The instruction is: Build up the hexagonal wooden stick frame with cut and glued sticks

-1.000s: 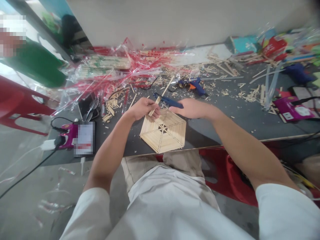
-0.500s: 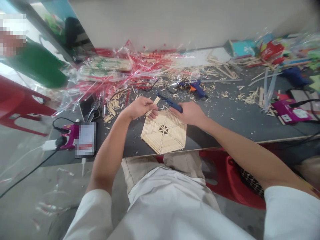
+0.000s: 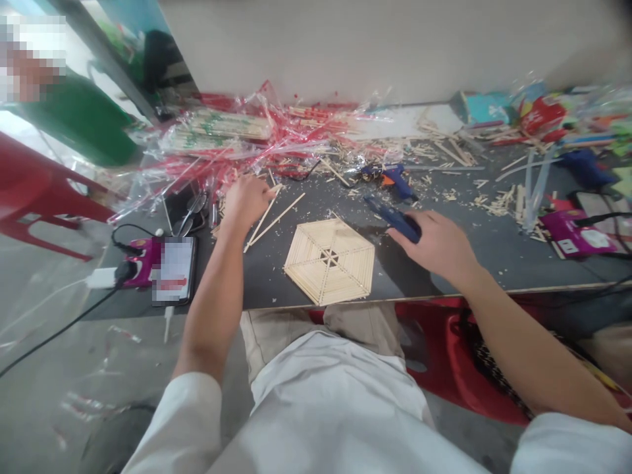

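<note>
- where is the flat hexagon of thin, pale wooden sticks (image 3: 340, 280)?
- it lies on the dark grey table (image 3: 474, 253), near the front edge, with dotted lines running from its corners to a small opening in the middle.
- and the right hand (image 3: 437, 242)?
- to the right of the hexagon, apart from it, fingers wrapped round a slim, dark blue hand tool (image 3: 402, 222). the tool's narrow end points forward and to the left.
- what is the left hand (image 3: 248, 201) doing?
- it is beyond the hexagon and to its left, index finger reaching over two long, pale wooden sticks (image 3: 284, 214) that meet at their near ends. i can't tell whether the fingertips pinch one.
- anything else close by?
- a blue glue gun with an orange trigger (image 3: 399, 181) lies beyond the tool. red and clear plastic wrappers (image 3: 289, 141) heap along the far side, and a black-edged phone (image 3: 174, 270) lies at the left end.
</note>
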Demonstrator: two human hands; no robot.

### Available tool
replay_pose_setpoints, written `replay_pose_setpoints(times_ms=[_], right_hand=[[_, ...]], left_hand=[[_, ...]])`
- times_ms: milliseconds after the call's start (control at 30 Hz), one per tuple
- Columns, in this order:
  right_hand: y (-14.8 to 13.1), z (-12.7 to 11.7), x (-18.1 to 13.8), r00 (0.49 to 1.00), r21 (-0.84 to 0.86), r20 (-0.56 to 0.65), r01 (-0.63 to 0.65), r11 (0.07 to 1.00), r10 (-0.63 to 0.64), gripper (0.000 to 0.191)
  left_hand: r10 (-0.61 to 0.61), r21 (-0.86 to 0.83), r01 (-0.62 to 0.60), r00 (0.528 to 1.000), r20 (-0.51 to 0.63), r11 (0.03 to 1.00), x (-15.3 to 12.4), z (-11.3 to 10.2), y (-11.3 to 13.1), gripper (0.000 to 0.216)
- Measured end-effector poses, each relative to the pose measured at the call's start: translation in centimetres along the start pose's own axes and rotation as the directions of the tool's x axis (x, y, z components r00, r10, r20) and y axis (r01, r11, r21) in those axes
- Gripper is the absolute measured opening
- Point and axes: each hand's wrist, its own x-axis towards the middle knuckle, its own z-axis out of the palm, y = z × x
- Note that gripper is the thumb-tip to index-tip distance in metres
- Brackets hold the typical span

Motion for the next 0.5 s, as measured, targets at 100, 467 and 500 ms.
replay_pose_setpoints(times_ms=[100,467,500], right_hand=[[2.6,0.4,-1.7,0.996,-0.114,-0.057,-0.078,0.990,0.072,0.071],[8.6,-0.3,-4.7,0.906,-0.100,-0.123,-0.417,0.903,0.405,0.099],[8.7,-0.3,-4.6,0.909,-0.103,-0.108,-0.412,0.905,0.402,0.102]], left_hand=[[0.019,-0.029,-0.017,0.996,0.087,0.999,-0.4,0.5,0.9,0.024],[-0.029,0.190,-0.018,0.970,0.242,0.982,-1.4,0.8,3.8,0.013],[-0.025,0.215,-0.029,0.970,0.242,0.976,-1.4,0.8,4.0,0.014]])
